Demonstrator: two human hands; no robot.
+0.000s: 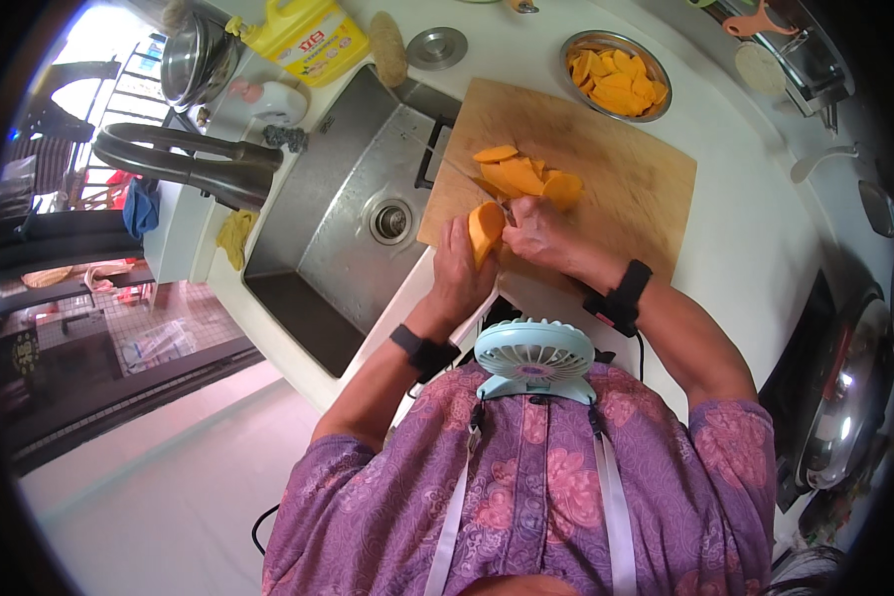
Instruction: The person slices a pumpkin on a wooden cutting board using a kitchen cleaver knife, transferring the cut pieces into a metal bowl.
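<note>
My left hand (pixel 458 272) grips a peeled chunk of orange vegetable (pixel 484 227), possibly squash, near the board's front left corner. In my right hand (pixel 540 232) is a kitchen knife (pixel 458 170), its handle hidden by the fingers. The thin blade points away to the left and reaches past the board's edge over the sink. Just beyond both hands, a loose pile of orange slices (pixel 521 175) lies on the wooden cutting board (pixel 626 179). A metal bowl (pixel 566 71) holding more slices stands past the board's far edge.
Left of the board is a stainless steel sink (pixel 350 186) with a dark faucet (pixel 194 160). A yellow detergent jug (pixel 313 41), a loofah (pixel 389 48) and a drain cover (pixel 437 48) line its far side. A light-blue fan (pixel 534 350) hangs at my chest.
</note>
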